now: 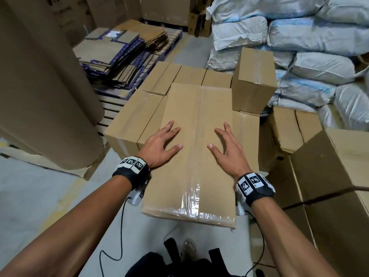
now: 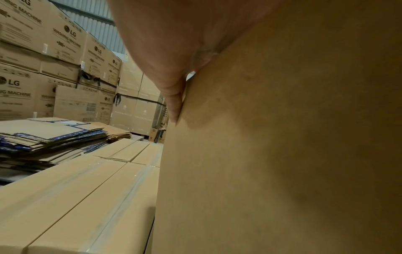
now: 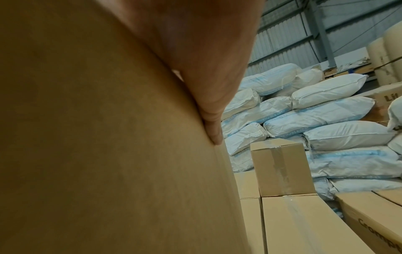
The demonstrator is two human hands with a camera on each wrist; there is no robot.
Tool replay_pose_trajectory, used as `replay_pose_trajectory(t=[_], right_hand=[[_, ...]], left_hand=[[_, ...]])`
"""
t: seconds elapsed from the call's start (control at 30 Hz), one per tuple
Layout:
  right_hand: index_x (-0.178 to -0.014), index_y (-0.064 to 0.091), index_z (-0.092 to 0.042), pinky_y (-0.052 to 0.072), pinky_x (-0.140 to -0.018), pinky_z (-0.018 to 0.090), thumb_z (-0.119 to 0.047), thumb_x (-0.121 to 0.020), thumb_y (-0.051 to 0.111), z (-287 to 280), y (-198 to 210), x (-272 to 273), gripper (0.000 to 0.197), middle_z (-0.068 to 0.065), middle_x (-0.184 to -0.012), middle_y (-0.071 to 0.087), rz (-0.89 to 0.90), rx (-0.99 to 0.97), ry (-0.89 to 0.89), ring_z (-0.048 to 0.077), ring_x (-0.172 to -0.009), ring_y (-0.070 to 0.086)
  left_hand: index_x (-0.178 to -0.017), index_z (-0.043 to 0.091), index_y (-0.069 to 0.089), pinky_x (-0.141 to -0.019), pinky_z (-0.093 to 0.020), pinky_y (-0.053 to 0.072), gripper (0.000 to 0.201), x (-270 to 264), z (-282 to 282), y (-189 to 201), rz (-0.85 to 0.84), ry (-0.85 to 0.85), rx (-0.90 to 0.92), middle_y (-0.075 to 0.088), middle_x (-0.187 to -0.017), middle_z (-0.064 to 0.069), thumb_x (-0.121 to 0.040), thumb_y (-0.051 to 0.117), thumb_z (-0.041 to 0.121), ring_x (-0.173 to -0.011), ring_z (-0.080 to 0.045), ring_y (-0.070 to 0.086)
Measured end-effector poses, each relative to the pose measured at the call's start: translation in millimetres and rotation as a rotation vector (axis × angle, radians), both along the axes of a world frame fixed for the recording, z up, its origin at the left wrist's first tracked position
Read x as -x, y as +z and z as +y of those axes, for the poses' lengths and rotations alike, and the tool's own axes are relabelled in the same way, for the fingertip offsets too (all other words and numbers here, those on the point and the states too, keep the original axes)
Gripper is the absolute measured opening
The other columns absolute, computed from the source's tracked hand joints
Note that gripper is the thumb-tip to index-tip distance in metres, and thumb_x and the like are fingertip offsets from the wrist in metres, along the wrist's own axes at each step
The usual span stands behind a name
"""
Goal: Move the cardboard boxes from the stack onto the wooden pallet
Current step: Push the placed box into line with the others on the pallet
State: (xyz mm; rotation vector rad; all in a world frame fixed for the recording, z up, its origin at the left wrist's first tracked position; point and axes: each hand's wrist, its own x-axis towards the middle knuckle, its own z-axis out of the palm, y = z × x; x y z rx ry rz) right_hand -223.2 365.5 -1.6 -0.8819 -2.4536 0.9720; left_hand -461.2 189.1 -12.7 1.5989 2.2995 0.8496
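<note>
Pressing flat, uncurled left hand and right hand on long box, overhanging boxes already laid; more remaining.

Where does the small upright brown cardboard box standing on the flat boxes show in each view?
Head: small upright brown cardboard box, upper right of centre, before the white sacks.
Left wrist: not in it.
Right wrist: box, lower right of centre.
Shared landmark: the sacks.

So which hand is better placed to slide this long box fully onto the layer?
Neither clearly: left hand and right hand both rest flat on the long box, either side of its tape seam.
</note>
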Motion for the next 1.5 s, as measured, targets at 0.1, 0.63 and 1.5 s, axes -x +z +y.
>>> replay_pose_trajectory(t=[0.1, 0.63, 1.5], right_hand=[[-0.157, 0.042, -0.032, 0.014, -0.116, 0.020, -0.046, -0.101, 0.065, 37.0, 0.2, 19.2, 0.062, -0.011, -0.175, 0.008, 0.011, 0.001, 0.012, -0.011, -0.142, 0.013], [-0.155, 0.042, -0.032, 0.015, -0.123, 0.026, -0.053, -0.096, 0.068, 217.3, -11.8, 144.1, 0.068, -0.007, -0.176, 0.009, -0.039, -0.004, -0.056, 0.008, -0.158, 0.018], [-0.158, 0.041, -0.027, 0.014, -0.125, 0.029, -0.050, -0.092, 0.075, 483.1, -75.7, 286.4, 0.078, 0.000, -0.175, 0.014, -0.091, -0.061, -0.043, 0.011, -0.160, 0.013]], left_hand=[[-0.158, 0.040, 0.039, -0.126, -0.041, 0.029, 0.069, 18.5, 35.9, 3.6, 0.002, -0.002, 0.003, 0.015, -0.172, 0.017, -0.097, 0.060, 0.062, -0.156, -0.010, 0.028], [-0.156, 0.034, 0.046, -0.128, -0.029, 0.020, 0.066, 155.5, 232.7, -11.8, -0.059, -0.075, 0.003, 0.024, -0.171, 0.008, -0.096, 0.067, 0.053, -0.155, -0.008, 0.027], [-0.155, 0.033, 0.048, -0.121, -0.016, 0.015, 0.066, 313.1, 515.4, -76.4, -0.040, -0.128, 0.038, 0.026, -0.171, 0.008, -0.095, 0.067, 0.053, -0.154, -0.008, 0.029]])
